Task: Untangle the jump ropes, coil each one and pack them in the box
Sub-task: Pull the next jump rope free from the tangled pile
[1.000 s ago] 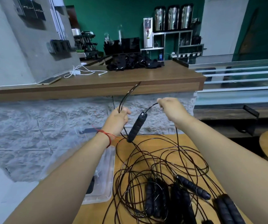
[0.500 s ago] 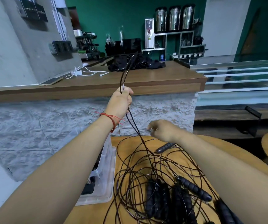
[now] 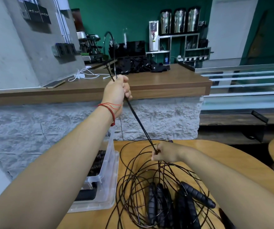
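So, nearest me, ribbed black foam handles (image 3: pixel 197 195) sit in the tangle of thin, glossy jump ropes (image 3: pixel 133 187) on the round wooden table (image 3: pixel 215 162). The clear plastic box (image 3: pixel 109 179) is just to its left. My right hand (image 3: pixel 164 152) pinches some cords low down. My raised left hand (image 3: pixel 116 91) fists the same strands, stretched taut between the two. On the wooden counter (image 3: pixel 166 81), the white lettering on the black clothes (image 3: pixel 133 65) is too small to read.

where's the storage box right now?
Head view, lower left: the clear box sits at the wooden table's left edge, just left of the tangled jump ropes, partly under the left forearm.
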